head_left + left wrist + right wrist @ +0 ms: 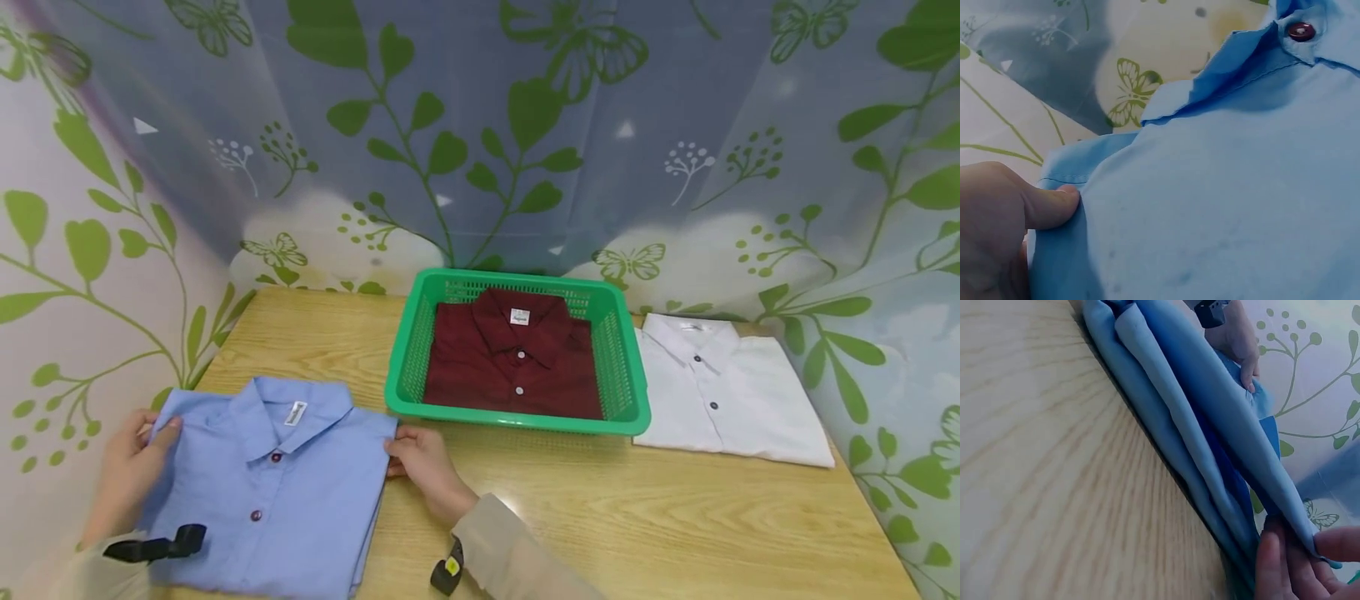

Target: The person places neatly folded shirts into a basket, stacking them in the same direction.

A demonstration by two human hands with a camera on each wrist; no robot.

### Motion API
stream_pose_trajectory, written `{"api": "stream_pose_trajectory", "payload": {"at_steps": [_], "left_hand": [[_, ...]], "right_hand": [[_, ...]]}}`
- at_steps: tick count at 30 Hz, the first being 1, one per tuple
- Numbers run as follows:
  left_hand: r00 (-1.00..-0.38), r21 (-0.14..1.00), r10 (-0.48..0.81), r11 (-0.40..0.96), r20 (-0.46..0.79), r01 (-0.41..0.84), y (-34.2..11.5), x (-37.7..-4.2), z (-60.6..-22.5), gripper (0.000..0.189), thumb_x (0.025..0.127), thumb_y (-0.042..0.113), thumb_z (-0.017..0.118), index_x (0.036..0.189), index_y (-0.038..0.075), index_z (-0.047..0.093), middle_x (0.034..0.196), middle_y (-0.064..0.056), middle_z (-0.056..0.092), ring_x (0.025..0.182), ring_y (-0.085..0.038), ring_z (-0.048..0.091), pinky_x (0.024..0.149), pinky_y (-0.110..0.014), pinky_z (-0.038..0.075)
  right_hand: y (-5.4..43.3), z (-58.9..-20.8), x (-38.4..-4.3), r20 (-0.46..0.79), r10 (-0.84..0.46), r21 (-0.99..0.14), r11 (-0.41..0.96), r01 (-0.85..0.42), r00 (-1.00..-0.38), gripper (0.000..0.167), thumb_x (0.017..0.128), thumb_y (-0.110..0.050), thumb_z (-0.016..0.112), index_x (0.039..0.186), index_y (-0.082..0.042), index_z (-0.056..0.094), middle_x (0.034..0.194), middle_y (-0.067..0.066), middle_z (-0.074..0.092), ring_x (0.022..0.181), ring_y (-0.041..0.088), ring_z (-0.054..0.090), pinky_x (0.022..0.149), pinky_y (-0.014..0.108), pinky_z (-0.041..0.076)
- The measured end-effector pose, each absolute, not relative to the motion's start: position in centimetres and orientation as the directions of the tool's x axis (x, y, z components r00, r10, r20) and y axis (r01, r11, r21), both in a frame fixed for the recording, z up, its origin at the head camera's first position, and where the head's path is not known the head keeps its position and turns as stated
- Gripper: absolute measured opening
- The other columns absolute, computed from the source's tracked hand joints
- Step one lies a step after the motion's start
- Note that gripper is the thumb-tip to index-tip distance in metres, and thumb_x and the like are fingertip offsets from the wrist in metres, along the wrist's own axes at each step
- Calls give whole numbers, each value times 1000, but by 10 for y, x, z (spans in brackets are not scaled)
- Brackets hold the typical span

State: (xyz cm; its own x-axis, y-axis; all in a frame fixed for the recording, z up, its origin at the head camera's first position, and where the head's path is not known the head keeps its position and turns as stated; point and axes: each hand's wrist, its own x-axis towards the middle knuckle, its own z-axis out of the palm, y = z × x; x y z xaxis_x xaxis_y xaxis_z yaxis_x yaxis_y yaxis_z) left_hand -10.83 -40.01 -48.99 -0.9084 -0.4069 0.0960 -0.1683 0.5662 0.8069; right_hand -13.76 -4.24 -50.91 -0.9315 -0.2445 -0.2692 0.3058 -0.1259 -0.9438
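Note:
A folded light-blue shirt (315, 500) with dark red buttons lies collar-away at the left of the table. My left hand (135, 467) pinches its left shoulder corner, the thumb (1054, 203) on top of the cloth. At the opposite shoulder my right hand (423, 467) pinches the other corner between thumb and fingers. In the right wrist view, the folded layers of the shirt (1172, 406) show edge-on, and the right fingers (1272, 562) reach under the top layer.
A green plastic basket (517, 422) stands at the back middle, with a folded dark red shirt (517, 367) inside. Right of it lies a folded white shirt (735, 400). The wooden table (637, 517) meets patterned curtains (480, 125) at the back and sides.

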Motion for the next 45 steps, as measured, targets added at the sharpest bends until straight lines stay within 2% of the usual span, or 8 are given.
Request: {"api": "stream_pose_trajectory", "payload": {"at_steps": [7, 13, 20, 30, 34, 38, 41, 45], "left_hand": [[-925, 756, -365, 634, 105, -164, -405, -125, -503, 21, 103, 22, 52, 102, 2, 48, 84, -6, 50, 69, -14, 42, 57, -29, 32], [-932, 690, -347, 701, 108, -181, -406, -133, -517, 22, 104, 15, 46, 103, -6, 45, 100, -34, 51, 90, -42, 46, 70, -44, 35], [-936, 630, -331, 754, 117, -188, -400, -134, -511, 24, 101, 12, 48, 103, -11, 44, 100, -40, 51, 92, -53, 50, 75, -59, 38], [-916, 424, -375, 812, -146, -400, -398, -118, -490, 61, 96, 36, 58, 113, -21, 43, 108, -45, 46, 99, -59, 49, 74, -62, 44], [-925, 409, -316, 831, -212, -378, -405, -109, -487, 63, 97, 39, 56, 105, -23, 46, 99, -42, 51, 89, -52, 53, 71, -56, 46], [-932, 437, -234, 833, -278, -339, -410, -104, -484, 56, 98, 43, 54, 87, -11, 52, 77, -21, 51, 72, -33, 52, 62, -41, 43], [-937, 462, -211, 826, -277, -322, -415, -102, -487, 49, 97, 44, 56, 71, 3, 48, 68, -6, 41, 65, -21, 42, 57, -34, 35], [-907, 485, -205, 790, -366, -375, -422, -101, -491, 60, 94, 52, 58, 78, -6, 56, 72, -10, 53, 69, -22, 53, 62, -37, 45]], "right_hand": [[-49, -516, -150, -256, -193, -961, -54, 271, -947, 22, 100, -8, 54, 115, 7, 60, 95, 8, 65, 75, 11, 59, 68, 29, 55], [-54, -525, -153, -246, -160, -968, -1, 250, -956, 28, 100, -7, 52, 122, 10, 56, 76, 7, 62, 51, 10, 54, 51, 27, 54], [-54, -525, -153, -256, -127, -964, -40, 263, -958, 37, 100, -10, 55, 129, 13, 53, 73, 8, 63, 46, 10, 55, 48, 28, 54], [-41, -512, -133, -139, -220, -987, 109, 117, -966, 36, 93, -2, 61, 126, 12, 52, 88, 10, 59, 58, 14, 60, 55, 28, 55], [-40, -499, -118, -170, -250, -980, 143, 137, -953, 53, 92, -7, 65, 135, 15, 43, 112, 17, 53, 76, 17, 61, 62, 30, 54], [-43, -488, -107, -280, -272, -959, 42, 280, -921, 66, 92, -11, 66, 142, 14, 30, 123, 25, 49, 95, 27, 62, 71, 39, 57], [-44, -480, -102, -364, -313, -914, -62, 402, -877, 64, 93, -13, 63, 142, 11, 30, 126, 24, 50, 103, 32, 61, 77, 45, 57], [-42, -481, -99, -430, -380, -861, -99, 498, -819, 45, 93, -17, 61, 128, 7, 45, 111, 17, 58, 93, 27, 63, 80, 43, 56]]}}
